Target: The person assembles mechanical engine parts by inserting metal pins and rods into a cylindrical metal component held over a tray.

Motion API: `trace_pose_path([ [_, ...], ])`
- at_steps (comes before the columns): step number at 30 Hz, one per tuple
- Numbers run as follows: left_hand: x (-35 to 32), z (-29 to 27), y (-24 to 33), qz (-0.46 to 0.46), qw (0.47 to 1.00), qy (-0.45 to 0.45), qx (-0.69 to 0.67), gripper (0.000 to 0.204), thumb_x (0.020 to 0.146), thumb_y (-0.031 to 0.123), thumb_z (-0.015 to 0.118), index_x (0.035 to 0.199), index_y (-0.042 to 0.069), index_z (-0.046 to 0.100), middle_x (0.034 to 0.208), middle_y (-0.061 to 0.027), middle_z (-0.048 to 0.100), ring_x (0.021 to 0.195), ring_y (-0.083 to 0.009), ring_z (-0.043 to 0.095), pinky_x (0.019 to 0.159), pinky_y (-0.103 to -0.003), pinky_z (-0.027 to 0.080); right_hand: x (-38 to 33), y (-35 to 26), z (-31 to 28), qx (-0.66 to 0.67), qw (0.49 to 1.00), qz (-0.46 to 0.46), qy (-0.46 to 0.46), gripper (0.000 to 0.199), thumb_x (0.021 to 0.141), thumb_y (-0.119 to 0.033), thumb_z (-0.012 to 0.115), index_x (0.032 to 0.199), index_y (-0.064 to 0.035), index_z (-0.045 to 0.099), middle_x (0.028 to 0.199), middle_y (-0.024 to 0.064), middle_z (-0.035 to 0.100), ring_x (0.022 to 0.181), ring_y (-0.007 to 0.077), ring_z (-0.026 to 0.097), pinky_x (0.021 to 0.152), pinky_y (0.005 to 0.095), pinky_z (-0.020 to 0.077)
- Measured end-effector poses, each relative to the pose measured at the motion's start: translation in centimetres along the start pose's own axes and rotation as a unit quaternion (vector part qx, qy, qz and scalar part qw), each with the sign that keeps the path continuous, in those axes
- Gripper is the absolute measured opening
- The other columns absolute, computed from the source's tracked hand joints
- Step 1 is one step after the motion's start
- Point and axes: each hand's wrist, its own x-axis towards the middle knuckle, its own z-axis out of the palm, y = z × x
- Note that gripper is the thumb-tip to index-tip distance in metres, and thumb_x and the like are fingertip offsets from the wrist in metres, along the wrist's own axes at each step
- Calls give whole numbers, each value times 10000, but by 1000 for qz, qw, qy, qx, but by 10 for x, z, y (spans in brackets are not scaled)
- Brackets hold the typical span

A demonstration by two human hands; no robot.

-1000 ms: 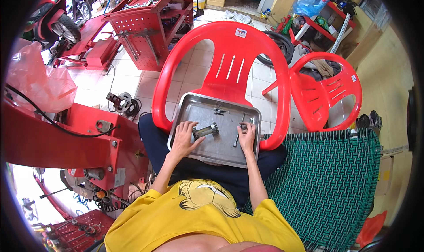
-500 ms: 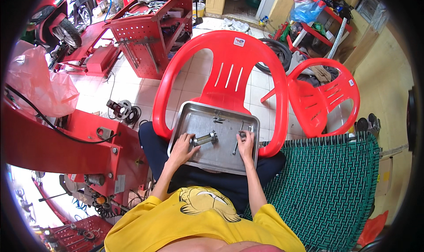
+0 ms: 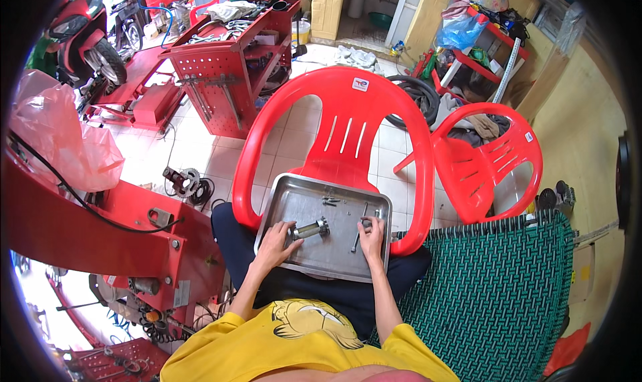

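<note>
A shallow metal tray (image 3: 326,272) rests on my lap, against the front of a red plastic chair. On its left side lies a cylindrical metal part (image 3: 309,229) with a wider, notched collar at its right end. My left hand (image 3: 274,246) has its thumb and fingers around the left end of this part. Over the tray's right side, my right hand (image 3: 372,240) has curled fingers; what they hold is mostly hidden. Beside those fingers is a thin metal rod (image 3: 354,242), slanting along the tray floor. Several small bolts (image 3: 330,201) lie near the tray's far edge.
The red chair (image 3: 344,161) stands in front of me, a smaller red chair (image 3: 491,158) to its right. A green woven seat (image 3: 495,281) is at my right, red machinery (image 3: 150,228) at my left. Farther off are a red tool cart (image 3: 227,64) and a motorbike (image 3: 93,54).
The whole scene sits a little lower in the picture, as the view has tilted up. Both hands and the metal parts keep nearly the same places in the tray.
</note>
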Motion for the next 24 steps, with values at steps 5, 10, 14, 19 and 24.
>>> trace_pose_path([
  [5,4,3,-4,21,999,27,-4,492,986,318,681,1351,8,572,1140,-205,636,1069,-392,598,958,-465,469,2,-18,-14,20,999,-2,-44,253,920,-68,750,1162,-51,680,1196,117,529,732,159,646,662,296,556],
  [10,0,3,-8,-7,999,31,-43,495,998,318,665,1368,3,567,1155,-227,653,1084,-401,613,962,-466,473,-24,-65,-56,-21,987,-33,-155,267,941,-120,739,1189,-52,671,1214,108,529,824,176,669,699,305,549],
  [14,0,0,-7,-26,998,25,-60,459,998,298,670,1335,-2,588,1129,-239,660,1057,-412,633,934,-473,496,-71,-98,-101,-44,986,-12,-159,232,944,-154,748,1094,-19,633,974,93,606,763,182,646,691,310,521],
  [19,2,5,-10,-2,998,38,-58,415,982,257,693,1301,11,595,1104,-232,659,1063,-419,627,939,-473,491,-143,-73,-147,-85,977,126,-152,273,820,-42,712,734,7,457,589,76,406,567,114,361,534,343,357],
  [24,3,4,-8,-18,997,20,-66,452,967,283,719,1316,22,598,1140,-210,667,1080,-398,630,962,-463,488,-212,-25,-140,-51,936,157,-310,335,665,0,642,682,4,307,642,73,183,592,123,236,521,366,241],
])
